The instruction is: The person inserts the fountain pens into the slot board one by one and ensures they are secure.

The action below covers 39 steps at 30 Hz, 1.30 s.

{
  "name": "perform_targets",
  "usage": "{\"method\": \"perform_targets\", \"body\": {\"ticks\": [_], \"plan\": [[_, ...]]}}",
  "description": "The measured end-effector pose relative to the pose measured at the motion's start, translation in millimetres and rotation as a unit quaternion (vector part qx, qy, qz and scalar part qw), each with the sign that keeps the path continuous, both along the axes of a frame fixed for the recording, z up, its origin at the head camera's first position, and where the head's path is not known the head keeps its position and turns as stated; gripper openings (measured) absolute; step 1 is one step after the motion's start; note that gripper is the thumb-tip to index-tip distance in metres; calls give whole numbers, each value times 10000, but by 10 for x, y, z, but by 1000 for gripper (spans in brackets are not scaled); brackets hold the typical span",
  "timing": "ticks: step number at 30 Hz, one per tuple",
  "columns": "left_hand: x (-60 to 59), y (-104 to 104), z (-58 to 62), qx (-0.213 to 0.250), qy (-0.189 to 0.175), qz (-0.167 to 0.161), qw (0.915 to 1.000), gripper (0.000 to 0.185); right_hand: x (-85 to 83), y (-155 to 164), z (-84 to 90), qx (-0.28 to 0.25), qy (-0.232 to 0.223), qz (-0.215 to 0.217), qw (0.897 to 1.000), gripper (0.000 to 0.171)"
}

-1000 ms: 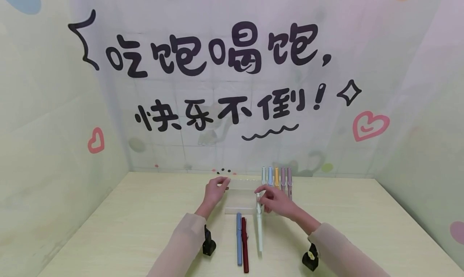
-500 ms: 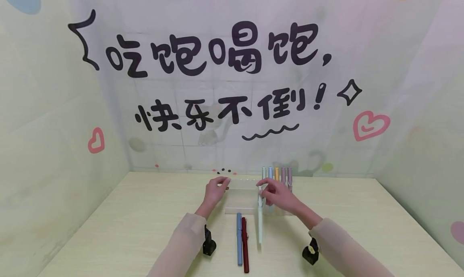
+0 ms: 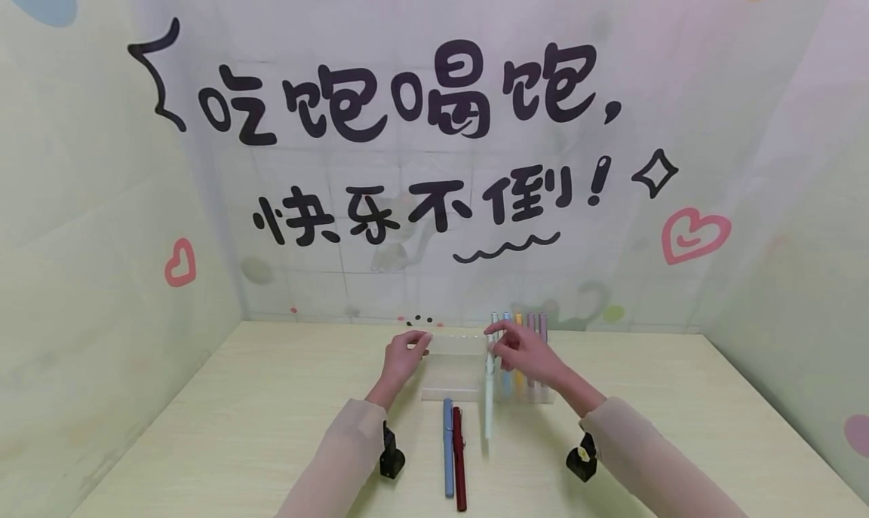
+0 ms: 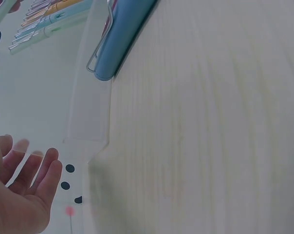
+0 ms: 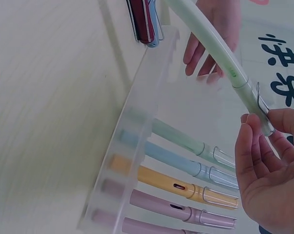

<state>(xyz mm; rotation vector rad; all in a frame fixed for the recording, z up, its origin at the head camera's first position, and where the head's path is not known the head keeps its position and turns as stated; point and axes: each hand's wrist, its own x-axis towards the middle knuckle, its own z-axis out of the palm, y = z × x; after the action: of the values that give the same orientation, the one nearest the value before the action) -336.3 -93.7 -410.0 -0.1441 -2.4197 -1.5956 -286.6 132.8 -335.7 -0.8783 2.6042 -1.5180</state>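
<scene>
Head view, and a pale wall (image 3: 407,156) fills the upper frame, bold black lettering (image 3: 440,205) running across it, a pink heart (image 3: 668,239) out on the right. Below, the wood-grained table (image 3: 271,412) spreads across the lower frame, and up from the bottom edge come two light sleeves, the left sleeve (image 3: 342,458) and the right sleeve (image 3: 652,458).

Centre of the frame now: a clear holder (image 3: 451,393), set towards the back of the table. At its upper left corner the left hand (image 3: 403,358) pinches the edge between thumb and fingers. Over on its right side, the right hand (image 3: 526,356) grips a pale green pen (image 3: 489,409) by the clip end, the barrel slanting down past the holder's front ledge.

And that right hand is blocking part of the row behind it! The right wrist view lays it out: a green pen (image 5: 178,137), a light blue pen (image 5: 171,160), an orange pen (image 5: 166,181) and two mauve pens (image 5: 159,203), side by side in the holder's slots.

Lower centre of the head view, right before the holder, a blue pen (image 3: 448,450) and a dark red pen (image 3: 460,465) lie close together. Smallest of all, a black device (image 3: 390,454) hangs under each wrist.
</scene>
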Motion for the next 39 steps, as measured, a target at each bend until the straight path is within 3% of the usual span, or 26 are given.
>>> {"method": "perform_targets", "body": {"ticks": [3,14,39], "plan": [[-5,2,-4,5,-30,10,10000,29,21,-7,54,-19,3,14,10000,22],[-15,-1,-18,27,-11,9,10000,29,-235,73,-93,-4,144,-235,9996,24],[-25,1,-24,-9,-42,35,10000,28,-280,68,43,-118,492,-798,9955,23]]}}
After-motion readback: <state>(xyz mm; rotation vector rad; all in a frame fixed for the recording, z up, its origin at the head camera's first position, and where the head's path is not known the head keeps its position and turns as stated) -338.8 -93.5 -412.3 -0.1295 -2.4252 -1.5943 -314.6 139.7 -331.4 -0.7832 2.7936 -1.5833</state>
